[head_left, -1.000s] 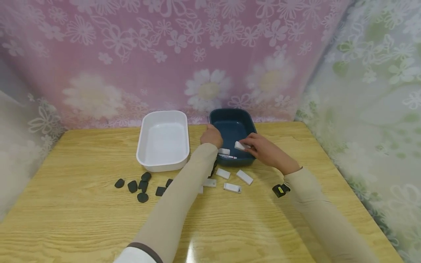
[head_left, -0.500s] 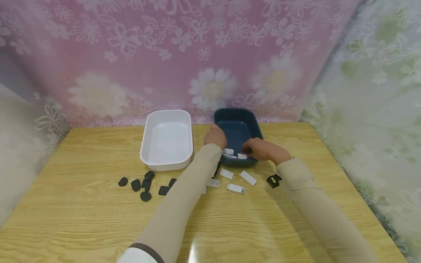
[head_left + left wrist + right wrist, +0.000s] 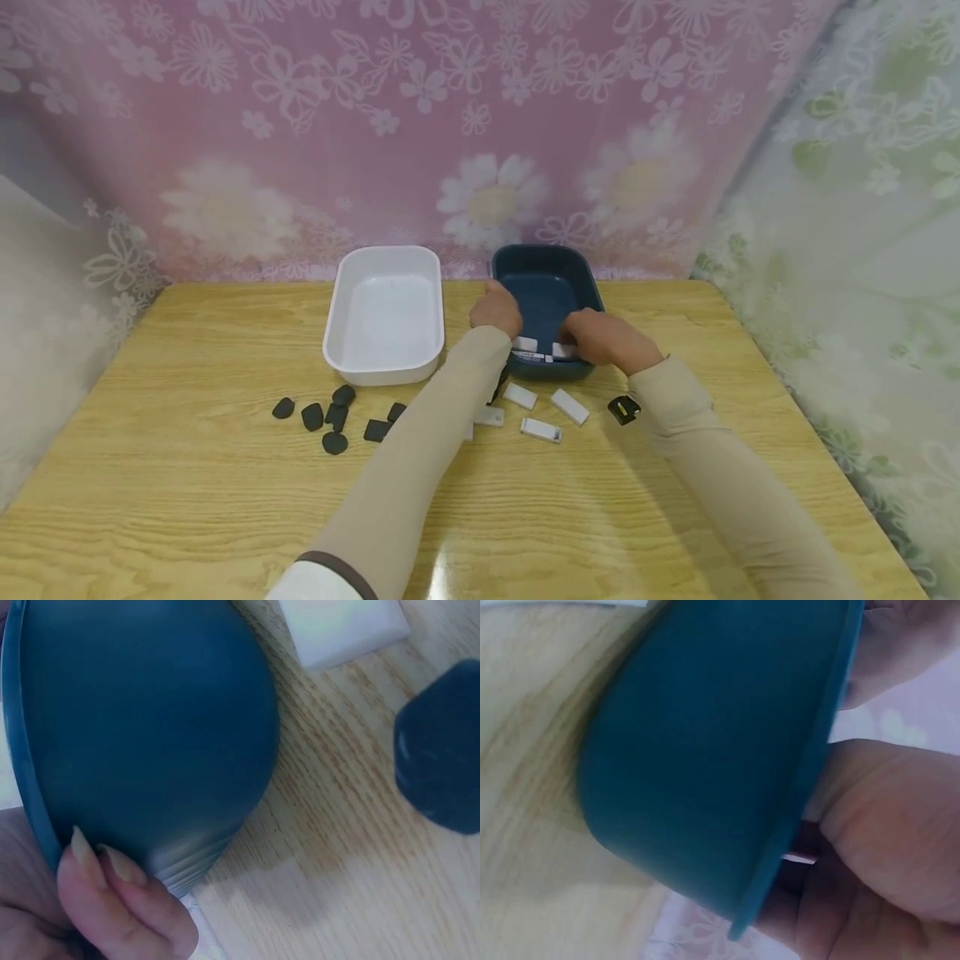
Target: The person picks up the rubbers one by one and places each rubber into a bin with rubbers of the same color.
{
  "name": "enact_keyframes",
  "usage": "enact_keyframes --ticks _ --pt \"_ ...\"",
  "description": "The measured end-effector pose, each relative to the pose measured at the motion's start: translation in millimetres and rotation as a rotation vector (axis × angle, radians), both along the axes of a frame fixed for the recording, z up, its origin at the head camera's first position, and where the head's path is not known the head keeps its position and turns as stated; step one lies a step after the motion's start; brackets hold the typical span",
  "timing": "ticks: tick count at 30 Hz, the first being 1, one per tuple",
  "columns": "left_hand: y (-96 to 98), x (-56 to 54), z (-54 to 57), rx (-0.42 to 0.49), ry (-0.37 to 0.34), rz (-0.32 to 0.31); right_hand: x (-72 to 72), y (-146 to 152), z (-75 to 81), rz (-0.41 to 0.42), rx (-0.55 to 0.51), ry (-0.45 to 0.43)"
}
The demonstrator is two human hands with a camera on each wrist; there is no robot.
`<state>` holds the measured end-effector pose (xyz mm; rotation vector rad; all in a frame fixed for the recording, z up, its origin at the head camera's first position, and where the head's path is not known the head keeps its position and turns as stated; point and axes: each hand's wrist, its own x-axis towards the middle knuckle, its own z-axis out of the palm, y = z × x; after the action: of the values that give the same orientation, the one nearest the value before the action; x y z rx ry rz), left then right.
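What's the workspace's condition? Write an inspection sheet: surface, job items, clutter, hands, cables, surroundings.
Surface: yellow wood-grain table, showing glare.
Job items: dark blue rounded plastic-looking bin with small white rectangular blocks inside; more blocks lie in front.
Clutter: small black stone-like pieces in front of a white rounded bin.
Hands: left hand grips the dark blue bin's rim; right hand reaches inside, fingers at a block, grip unclear.
Cables: nothing seen.
Surroundings: pink floral backdrop behind, pale green floral backdrop on the right.

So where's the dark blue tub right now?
In the head view, the dark blue tub stands toward the back of the table, right of the white tub and behind several white blocks.
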<state>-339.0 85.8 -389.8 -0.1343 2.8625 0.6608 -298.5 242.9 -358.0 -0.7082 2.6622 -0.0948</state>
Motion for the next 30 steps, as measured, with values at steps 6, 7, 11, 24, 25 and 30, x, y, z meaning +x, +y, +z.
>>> enact_keyframes --ticks 6,7,11,24,25,30 --pt "-0.9 0.6 3.8 -0.013 0.009 0.004 -1.3 -2.2 4.2 -0.043 0.033 -0.070" --pt "-0.7 0.5 3.5 -0.017 0.010 0.007 -1.7 -2.2 3.6 -0.048 0.028 -0.089" --pt "0.8 -0.2 0.0 -0.021 0.013 0.013 -3.8 -0.8 0.3 -0.044 0.009 -0.142" --pt "3.1 6.9 5.2 -0.029 0.018 -0.007 3.7 13.4 -6.3 0.020 -0.188 -0.068" --pt "2.9 8.1 6.7 -0.030 0.023 -0.006 5.7 15.5 -6.2 0.024 -0.220 -0.046" --pt "1.5 11.2 9.2 -0.038 0.026 -0.002 19.1 24.4 -3.7 0.018 -0.330 0.080"
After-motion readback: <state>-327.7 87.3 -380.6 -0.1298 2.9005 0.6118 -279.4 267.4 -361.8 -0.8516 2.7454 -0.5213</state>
